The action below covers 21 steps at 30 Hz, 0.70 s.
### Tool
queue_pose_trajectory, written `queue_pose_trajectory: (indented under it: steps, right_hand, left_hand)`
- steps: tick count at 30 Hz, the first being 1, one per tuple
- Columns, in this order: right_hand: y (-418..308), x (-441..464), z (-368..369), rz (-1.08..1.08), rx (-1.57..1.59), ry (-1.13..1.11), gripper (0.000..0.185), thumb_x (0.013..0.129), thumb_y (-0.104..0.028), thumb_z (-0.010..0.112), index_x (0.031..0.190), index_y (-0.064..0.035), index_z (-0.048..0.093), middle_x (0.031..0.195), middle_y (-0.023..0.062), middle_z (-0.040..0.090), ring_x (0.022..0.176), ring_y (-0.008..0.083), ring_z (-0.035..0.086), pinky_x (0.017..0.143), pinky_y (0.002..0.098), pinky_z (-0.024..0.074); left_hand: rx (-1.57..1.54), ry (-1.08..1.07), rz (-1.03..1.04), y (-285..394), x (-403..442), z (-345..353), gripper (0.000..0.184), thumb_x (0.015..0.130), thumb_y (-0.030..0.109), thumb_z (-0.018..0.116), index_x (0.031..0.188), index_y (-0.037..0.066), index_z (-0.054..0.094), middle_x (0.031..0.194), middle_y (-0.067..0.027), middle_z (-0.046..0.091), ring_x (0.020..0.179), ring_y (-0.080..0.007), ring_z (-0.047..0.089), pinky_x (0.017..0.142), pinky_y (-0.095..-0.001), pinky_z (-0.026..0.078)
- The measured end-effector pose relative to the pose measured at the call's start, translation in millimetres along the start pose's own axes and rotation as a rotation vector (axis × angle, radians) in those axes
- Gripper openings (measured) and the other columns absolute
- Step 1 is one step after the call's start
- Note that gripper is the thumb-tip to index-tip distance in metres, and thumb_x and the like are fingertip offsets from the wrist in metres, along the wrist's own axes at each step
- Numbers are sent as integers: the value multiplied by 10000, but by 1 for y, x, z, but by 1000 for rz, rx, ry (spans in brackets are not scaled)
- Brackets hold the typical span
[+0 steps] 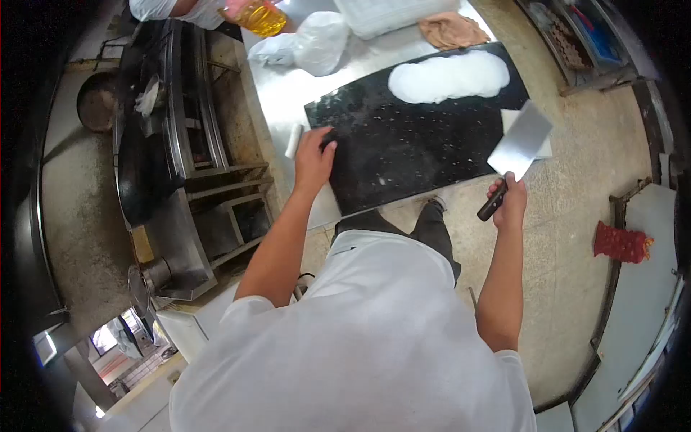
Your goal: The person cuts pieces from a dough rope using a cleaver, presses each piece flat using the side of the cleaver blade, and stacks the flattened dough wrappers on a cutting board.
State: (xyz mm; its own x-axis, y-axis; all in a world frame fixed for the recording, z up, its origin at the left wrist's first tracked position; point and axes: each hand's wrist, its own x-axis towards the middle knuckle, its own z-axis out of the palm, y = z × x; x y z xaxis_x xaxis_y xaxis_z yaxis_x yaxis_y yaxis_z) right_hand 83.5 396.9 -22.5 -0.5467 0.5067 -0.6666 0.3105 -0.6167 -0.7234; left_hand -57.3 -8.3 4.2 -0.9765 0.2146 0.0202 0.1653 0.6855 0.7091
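Observation:
My right hand (512, 201) is closed round the black handle of a cleaver (521, 141). Its broad, shiny blade points up and away, just off the right edge of the black board (410, 155). At the board's left edge rests my left hand (314, 160), thumb and forefinger apart, with dark surface showing between them. Right beside those fingers lies a short white cylinder (294, 140). A long, flat white piece of what looks like dough (450, 77) lies across the far right part of the board. White specks dot the black surface.
Beyond the board are white plastic bags (321, 43), a clear container (381, 14), a brown cloth (453, 30) and a bottle of yellow liquid (258, 17) near another person's arm. Metal cooking equipment (180, 101) stands left. A red net bag (620, 243) is at right.

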Motion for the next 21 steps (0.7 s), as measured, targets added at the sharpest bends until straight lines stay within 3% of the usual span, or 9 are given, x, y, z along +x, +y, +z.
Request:
queue_pose_trajectory:
  steps: [2, 3, 5, 7, 9, 11, 13, 15, 21]
  right_hand:
    - [8, -21, 12, -15, 61, 12, 123, 1036, -206, 541, 1045, -105, 470, 733, 29, 540, 574, 150, 547, 517, 305, 482]
    - [11, -37, 19, -4, 106, 11, 108, 1033, -195, 540, 1055, -114, 470, 735, 26, 538, 564, 143, 535, 505, 301, 478]
    - [28, -70, 28, -26, 23, -2, 96, 1027, -183, 541, 1057, -119, 477, 734, 23, 536, 557, 137, 524, 500, 296, 472]
    - [46, -105, 46, -52, -75, -8, 85, 1022, -172, 542, 1059, -124, 483, 733, 20, 533, 550, 132, 512, 495, 290, 465]
    - [71, -144, 70, -23, -389, -113, 91, 1011, -165, 552, 1059, -119, 490, 734, 9, 532, 565, 110, 520, 489, 271, 450]
    - [85, -184, 118, -101, -780, -259, 74, 1010, -144, 541, 1039, -84, 509, 743, 74, 583, 593, 210, 608, 503, 335, 481]
    - [108, -199, 155, -713, -1299, -462, 116, 1021, -154, 513, 1009, -40, 528, 829, 194, 651, 689, 387, 674, 581, 468, 529]
    - [120, -225, 207, -761, -1527, -534, 154, 1024, -143, 450, 1023, -14, 536, 938, 284, 666, 826, 500, 667, 713, 565, 535]
    - [149, -208, 258, -581, -1733, -687, 162, 1004, -118, 387, 1052, -9, 497, 983, 294, 676, 953, 465, 683, 830, 554, 541]
  left_hand:
    - [296, 334, 48, -43, -21, -21, 405, 870, 194, 757, 1192, -3, 610, 1096, -184, 615, 969, -354, 607, 870, -439, 499]
    - [283, 340, 44, -53, -22, -29, 405, 870, 194, 757, 1192, -3, 610, 1096, -184, 615, 969, -354, 607, 870, -439, 499]
    - [221, 321, -180, -73, -31, -42, 415, 844, 213, 786, 1141, -8, 600, 1084, -185, 603, 983, -358, 603, 869, -436, 498]
    - [147, 305, -113, -94, -22, -49, 375, 841, 212, 788, 1110, 11, 622, 1041, -172, 629, 924, -345, 627, 823, -432, 513]
    - [92, 137, -116, -101, -14, -57, 326, 838, 208, 787, 1076, 32, 648, 951, -158, 654, 836, -326, 648, 761, -432, 526]
    - [52, 181, -47, -112, -14, -61, 271, 842, 202, 782, 1026, 42, 664, 877, -143, 666, 760, -313, 658, 700, -430, 532]
    - [23, 160, 15, -119, -16, -70, 253, 841, 196, 778, 1005, 41, 665, 886, -139, 672, 768, -330, 662, 693, -434, 535]
    - [34, 143, 77, -129, -28, -75, 251, 840, 194, 776, 1006, 43, 665, 894, -136, 676, 774, -339, 665, 696, -438, 536]
    - [84, 17, 61, -129, -27, -87, 226, 847, 176, 758, 1005, 42, 667, 912, -134, 685, 839, -356, 672, 739, -452, 539]
